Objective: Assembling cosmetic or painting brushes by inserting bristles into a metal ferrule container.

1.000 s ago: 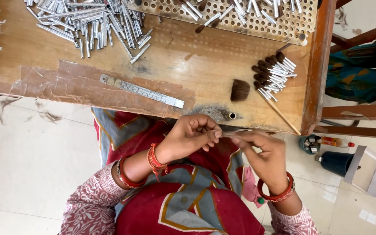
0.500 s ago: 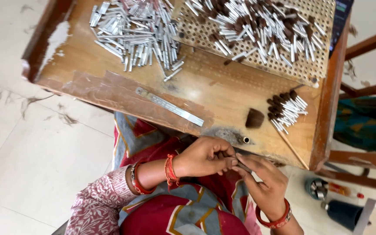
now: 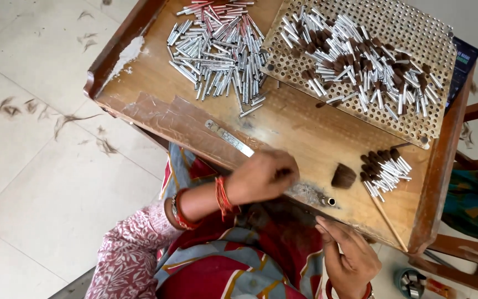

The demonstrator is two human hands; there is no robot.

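Moved apart since the earlier frames: left hand (image 3: 264, 177) gone up from the lap to the near edge of the wooden work table (image 3: 305, 133), right hand (image 3: 349, 257) left low at about five o'clock, over the red patterned clothing (image 3: 233, 271). Left hand curled into a loose fist, blurred, knuckles resting on the table edge; cannot tell whether anything sits inside it. Right hand half open, fingers (image 3: 333, 232) stretched toward eleven o'clock, nothing visible between them. Just at three o'clock of the left hand, a small tuft of dark bristles (image 3: 343, 177), lying on the wood. Near it, toward four o'clock, a short metal ferrule (image 3: 331, 201) standing in the table edge. Further toward three o'clock, a small bundle of finished brush heads (image 3: 384, 169), dark tips toward ten o'clock, with a thin wooden stick (image 3: 388, 221) beside them. At twelve o'clock of the table, a loose pile of empty silver tubes (image 3: 219, 47). At one o'clock, a perforated board (image 3: 416, 33) covered with more bristle-tipped tubes. Flat metal ruler (image 3: 229, 138) fixed at ten o'clock of the left hand.
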